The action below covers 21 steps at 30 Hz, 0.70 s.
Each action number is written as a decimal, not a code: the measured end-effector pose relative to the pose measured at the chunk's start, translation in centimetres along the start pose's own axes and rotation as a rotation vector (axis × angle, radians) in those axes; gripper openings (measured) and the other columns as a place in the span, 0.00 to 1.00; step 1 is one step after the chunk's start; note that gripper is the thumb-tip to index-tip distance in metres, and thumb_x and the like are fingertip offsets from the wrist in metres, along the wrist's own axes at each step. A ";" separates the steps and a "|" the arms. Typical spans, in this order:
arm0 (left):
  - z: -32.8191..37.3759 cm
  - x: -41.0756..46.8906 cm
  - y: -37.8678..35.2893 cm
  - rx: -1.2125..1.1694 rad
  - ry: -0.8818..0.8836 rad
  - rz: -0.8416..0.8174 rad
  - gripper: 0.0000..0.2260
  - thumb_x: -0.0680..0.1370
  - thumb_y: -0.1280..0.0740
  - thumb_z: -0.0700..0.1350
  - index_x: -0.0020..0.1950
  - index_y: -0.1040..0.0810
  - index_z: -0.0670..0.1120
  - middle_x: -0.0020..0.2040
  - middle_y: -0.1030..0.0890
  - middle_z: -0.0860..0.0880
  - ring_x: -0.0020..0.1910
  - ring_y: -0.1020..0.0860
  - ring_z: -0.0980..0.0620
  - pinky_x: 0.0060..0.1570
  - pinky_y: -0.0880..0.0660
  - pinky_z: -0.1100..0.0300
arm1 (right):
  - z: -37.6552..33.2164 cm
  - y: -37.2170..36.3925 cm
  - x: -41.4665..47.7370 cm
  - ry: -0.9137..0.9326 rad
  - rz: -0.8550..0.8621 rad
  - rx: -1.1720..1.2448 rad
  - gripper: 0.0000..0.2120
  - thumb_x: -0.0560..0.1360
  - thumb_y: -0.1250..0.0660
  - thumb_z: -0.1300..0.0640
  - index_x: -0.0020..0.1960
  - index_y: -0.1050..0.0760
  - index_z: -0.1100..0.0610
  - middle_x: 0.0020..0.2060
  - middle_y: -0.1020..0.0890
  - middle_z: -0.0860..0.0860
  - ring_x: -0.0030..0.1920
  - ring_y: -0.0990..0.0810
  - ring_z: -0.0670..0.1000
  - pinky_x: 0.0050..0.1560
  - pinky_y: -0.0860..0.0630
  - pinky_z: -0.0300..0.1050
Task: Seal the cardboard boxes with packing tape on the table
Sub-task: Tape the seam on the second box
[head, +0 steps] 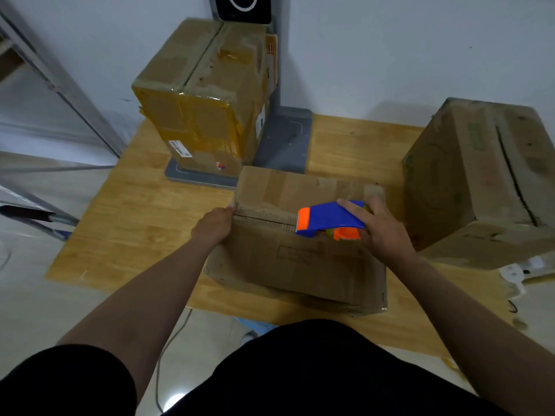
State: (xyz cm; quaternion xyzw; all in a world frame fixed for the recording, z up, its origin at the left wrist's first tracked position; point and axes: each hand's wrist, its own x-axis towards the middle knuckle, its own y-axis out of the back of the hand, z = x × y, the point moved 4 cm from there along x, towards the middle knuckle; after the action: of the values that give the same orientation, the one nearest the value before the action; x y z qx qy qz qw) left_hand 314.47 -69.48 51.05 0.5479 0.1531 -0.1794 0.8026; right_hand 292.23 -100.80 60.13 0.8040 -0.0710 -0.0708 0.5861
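A flat cardboard box (pixel 300 262) lies on the wooden table (pixel 144 211) in front of me, its top flaps meeting in a seam that runs left to right. My right hand (pixel 381 229) grips a blue and orange tape dispenser (pixel 327 220) held on that seam, right of its middle. My left hand (pixel 214 225) holds the box's left edge at the end of the seam, fingers curled over the corner. The tape roll is mostly hidden by my right hand.
A taller box (pixel 204 94) wrapped in yellow tape stands on a grey scale base (pixel 282 139) at the back. A third box (pixel 480 181) with an untaped seam lies tilted at the right. A white wall is behind; cables and floor lie around the table.
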 end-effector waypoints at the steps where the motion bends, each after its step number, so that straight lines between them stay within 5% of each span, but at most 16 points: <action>1: 0.2 -0.3 0.2 -0.001 -0.018 0.030 0.29 0.85 0.52 0.64 0.68 0.24 0.45 0.63 0.20 0.38 0.61 0.22 0.36 0.59 0.26 0.43 | -0.2 0.0 -0.1 -0.009 0.008 0.006 0.28 0.79 0.50 0.42 0.79 0.47 0.35 0.63 0.34 0.54 0.58 0.27 0.56 0.46 0.26 0.48; 4: 0.8 -2.0 1.1 0.011 -0.165 0.184 0.23 0.86 0.47 0.56 0.79 0.37 0.48 0.69 0.23 0.41 0.65 0.24 0.36 0.59 0.26 0.41 | -0.4 -0.2 -0.4 -0.044 0.008 -0.001 0.30 0.77 0.52 0.42 0.79 0.47 0.36 0.63 0.35 0.55 0.59 0.28 0.56 0.49 0.23 0.50; 6: 1.3 -3.5 1.3 0.078 -0.364 0.177 0.24 0.87 0.48 0.53 0.82 0.43 0.48 0.79 0.34 0.44 0.75 0.32 0.39 0.67 0.30 0.40 | -0.6 -0.1 -0.3 -0.042 0.017 0.003 0.29 0.77 0.51 0.44 0.79 0.47 0.36 0.62 0.34 0.54 0.59 0.28 0.56 0.49 0.23 0.50; 10: 0.6 -5.6 -0.3 0.471 -0.560 0.039 0.30 0.85 0.59 0.60 0.85 0.53 0.48 0.85 0.56 0.51 0.83 0.58 0.50 0.80 0.55 0.40 | -0.5 -0.2 -0.1 -0.060 0.024 0.038 0.29 0.78 0.49 0.44 0.79 0.46 0.36 0.63 0.34 0.55 0.60 0.28 0.56 0.48 0.24 0.49; 14: 0.5 -6.4 -0.9 0.560 -0.590 0.051 0.40 0.77 0.70 0.66 0.84 0.54 0.48 0.84 0.58 0.51 0.82 0.61 0.53 0.79 0.60 0.41 | -0.3 -0.7 -0.2 -0.071 0.012 0.026 0.32 0.79 0.34 0.44 0.79 0.47 0.37 0.64 0.35 0.56 0.62 0.28 0.57 0.49 0.22 0.51; 21: 3.2 -7.5 -1.9 0.597 -0.698 -0.020 0.42 0.76 0.70 0.71 0.84 0.53 0.49 0.85 0.56 0.51 0.83 0.59 0.51 0.79 0.59 0.38 | -0.4 -0.7 -0.2 -0.057 0.034 0.022 0.31 0.80 0.37 0.45 0.78 0.46 0.37 0.62 0.33 0.55 0.60 0.28 0.56 0.47 0.21 0.52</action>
State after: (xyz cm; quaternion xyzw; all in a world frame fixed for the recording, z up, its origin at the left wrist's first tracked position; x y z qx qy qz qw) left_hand 307.10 -72.23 53.91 0.6603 -0.1794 -0.3971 0.6116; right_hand 292.16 -100.18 59.62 0.8068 -0.1021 -0.0830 0.5760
